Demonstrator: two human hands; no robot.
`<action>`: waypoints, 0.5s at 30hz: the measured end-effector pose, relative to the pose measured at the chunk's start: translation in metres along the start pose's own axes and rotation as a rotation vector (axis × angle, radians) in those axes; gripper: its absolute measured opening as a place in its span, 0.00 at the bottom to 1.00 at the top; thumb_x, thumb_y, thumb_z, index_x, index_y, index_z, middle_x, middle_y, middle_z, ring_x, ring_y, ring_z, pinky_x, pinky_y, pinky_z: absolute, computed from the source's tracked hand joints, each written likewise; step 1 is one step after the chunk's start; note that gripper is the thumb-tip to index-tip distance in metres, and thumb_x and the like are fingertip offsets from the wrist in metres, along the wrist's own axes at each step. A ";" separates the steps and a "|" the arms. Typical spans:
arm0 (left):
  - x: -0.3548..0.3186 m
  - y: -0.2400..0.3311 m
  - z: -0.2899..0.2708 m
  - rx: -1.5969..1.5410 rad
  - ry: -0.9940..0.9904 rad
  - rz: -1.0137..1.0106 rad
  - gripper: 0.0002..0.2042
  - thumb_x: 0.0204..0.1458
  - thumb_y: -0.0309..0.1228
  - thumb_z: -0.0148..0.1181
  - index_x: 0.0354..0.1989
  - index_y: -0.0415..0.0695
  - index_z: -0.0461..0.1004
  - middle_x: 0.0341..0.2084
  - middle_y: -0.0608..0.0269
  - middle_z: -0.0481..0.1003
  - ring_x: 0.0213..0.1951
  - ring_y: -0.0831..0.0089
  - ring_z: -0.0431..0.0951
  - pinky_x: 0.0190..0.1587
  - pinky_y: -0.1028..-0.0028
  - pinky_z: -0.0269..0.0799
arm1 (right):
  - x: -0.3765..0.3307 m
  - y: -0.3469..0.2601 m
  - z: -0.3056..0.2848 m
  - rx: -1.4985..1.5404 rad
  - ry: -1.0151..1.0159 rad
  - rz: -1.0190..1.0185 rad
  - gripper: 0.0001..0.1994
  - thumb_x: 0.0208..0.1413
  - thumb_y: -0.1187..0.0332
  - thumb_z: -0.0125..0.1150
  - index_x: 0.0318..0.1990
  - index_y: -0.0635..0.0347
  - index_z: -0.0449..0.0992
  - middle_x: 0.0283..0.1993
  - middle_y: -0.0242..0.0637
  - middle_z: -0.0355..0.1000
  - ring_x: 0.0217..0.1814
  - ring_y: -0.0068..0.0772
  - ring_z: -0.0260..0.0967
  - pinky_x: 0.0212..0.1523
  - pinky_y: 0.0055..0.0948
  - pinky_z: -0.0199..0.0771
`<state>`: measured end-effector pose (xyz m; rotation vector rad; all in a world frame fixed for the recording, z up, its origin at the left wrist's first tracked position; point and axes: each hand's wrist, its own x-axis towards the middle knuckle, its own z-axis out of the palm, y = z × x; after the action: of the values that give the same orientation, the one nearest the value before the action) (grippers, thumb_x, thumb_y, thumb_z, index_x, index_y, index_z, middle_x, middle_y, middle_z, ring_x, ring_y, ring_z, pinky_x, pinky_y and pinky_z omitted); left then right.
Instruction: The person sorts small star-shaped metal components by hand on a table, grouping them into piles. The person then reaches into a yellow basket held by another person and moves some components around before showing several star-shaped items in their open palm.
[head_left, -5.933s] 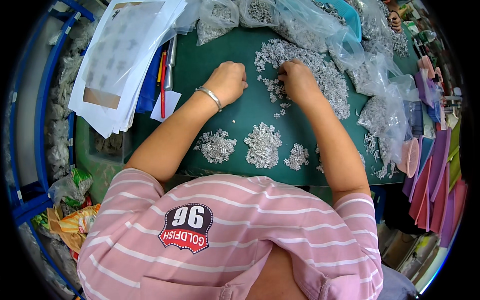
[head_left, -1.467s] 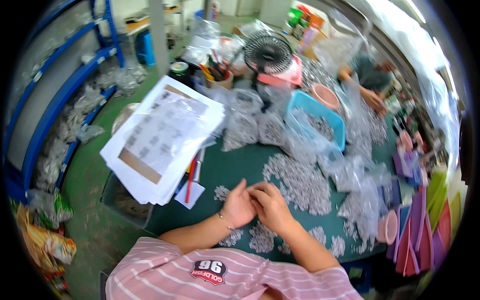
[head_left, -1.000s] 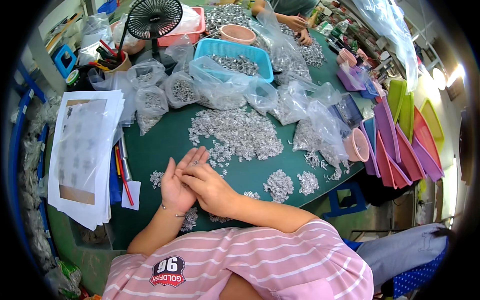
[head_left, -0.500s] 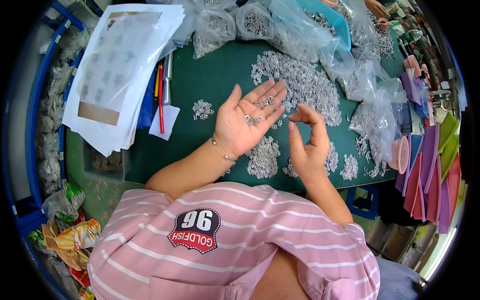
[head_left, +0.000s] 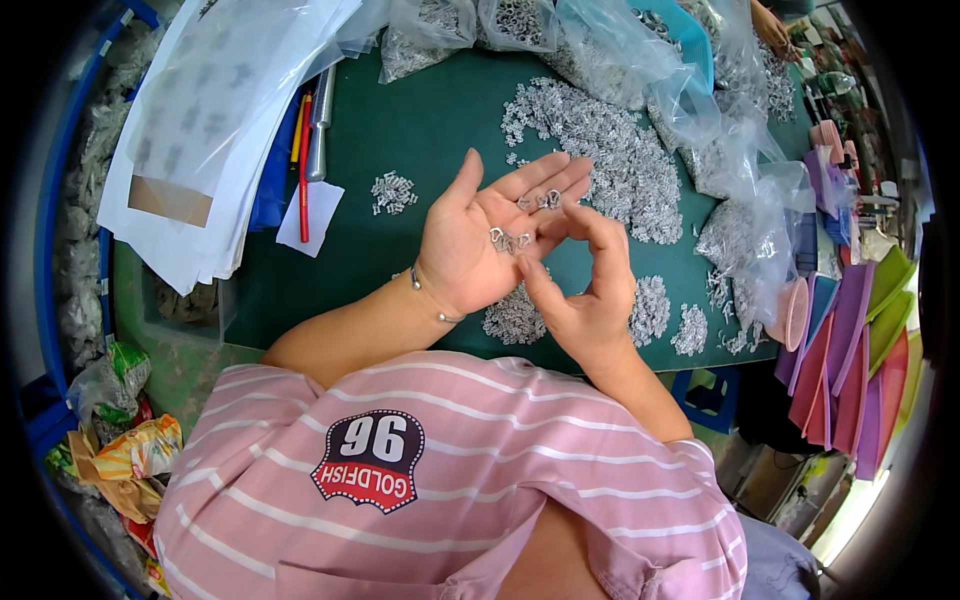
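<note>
My left hand [head_left: 480, 235] lies palm up over the green mat [head_left: 420, 130], fingers spread, with several small silver metal parts [head_left: 510, 238] resting in the palm and on the fingers. My right hand [head_left: 590, 290] hovers just to its right, thumb and forefinger curved toward those parts, nothing clearly pinched. A big loose heap of the same silver parts [head_left: 610, 150] spreads on the mat beyond the fingers. Smaller sorted piles [head_left: 655, 310] lie below the hands, and one little pile [head_left: 392, 192] sits to the left.
Clear plastic bags of parts [head_left: 700, 110] crowd the back and right. White printed sheets [head_left: 200, 130] with a red pen [head_left: 303, 160] lie at left. Stacked coloured trays [head_left: 850, 340] stand at right. Another person's hand [head_left: 770, 25] works at the far top.
My left hand has stayed palm up with the parts while my right hand moved closer, its fingertips now over the palm. The view shifted slightly.
</note>
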<state>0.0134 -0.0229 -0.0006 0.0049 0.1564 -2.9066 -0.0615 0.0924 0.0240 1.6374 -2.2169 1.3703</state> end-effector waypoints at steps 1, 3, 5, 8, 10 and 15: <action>0.000 0.000 0.000 0.010 0.004 0.001 0.34 0.60 0.54 0.28 0.61 0.34 0.55 0.64 0.47 0.51 0.67 0.57 0.48 0.65 0.60 0.48 | -0.001 0.001 0.001 0.001 0.002 -0.003 0.26 0.36 0.76 0.68 0.48 0.63 0.68 0.37 0.35 0.72 0.37 0.34 0.66 0.40 0.32 0.61; 0.000 0.000 0.000 0.027 0.009 0.000 0.35 0.60 0.55 0.28 0.61 0.35 0.56 0.64 0.47 0.52 0.67 0.57 0.48 0.65 0.60 0.48 | -0.003 0.003 0.003 0.008 0.005 -0.016 0.27 0.35 0.76 0.68 0.48 0.63 0.68 0.37 0.35 0.72 0.38 0.35 0.66 0.40 0.32 0.61; -0.001 0.000 0.001 0.039 0.013 -0.002 0.35 0.60 0.55 0.27 0.61 0.35 0.56 0.64 0.47 0.52 0.67 0.57 0.49 0.65 0.60 0.48 | -0.003 0.005 0.005 0.022 0.007 -0.037 0.27 0.35 0.76 0.68 0.48 0.63 0.68 0.37 0.34 0.72 0.38 0.35 0.66 0.40 0.32 0.61; 0.000 0.000 0.002 0.048 0.005 -0.004 0.35 0.60 0.56 0.27 0.62 0.35 0.55 0.64 0.47 0.52 0.67 0.58 0.48 0.65 0.61 0.47 | -0.003 0.004 0.005 0.002 0.007 -0.030 0.26 0.35 0.76 0.68 0.48 0.63 0.68 0.37 0.34 0.72 0.38 0.34 0.66 0.41 0.31 0.60; -0.001 -0.001 0.000 0.047 0.000 -0.002 0.36 0.59 0.56 0.27 0.62 0.35 0.55 0.64 0.47 0.52 0.67 0.58 0.48 0.65 0.61 0.47 | -0.004 0.004 0.004 0.002 -0.008 -0.028 0.26 0.36 0.77 0.68 0.47 0.62 0.69 0.37 0.34 0.72 0.37 0.34 0.66 0.40 0.31 0.60; -0.001 -0.001 0.001 0.037 0.005 -0.011 0.36 0.59 0.57 0.28 0.62 0.34 0.54 0.64 0.47 0.51 0.67 0.58 0.47 0.66 0.61 0.45 | -0.004 0.005 0.008 -0.006 0.001 -0.030 0.24 0.37 0.78 0.67 0.46 0.62 0.69 0.36 0.33 0.72 0.36 0.33 0.65 0.39 0.31 0.60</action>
<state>0.0137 -0.0215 0.0003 0.0175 0.1033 -2.9203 -0.0599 0.0905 0.0142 1.6606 -2.1851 1.3555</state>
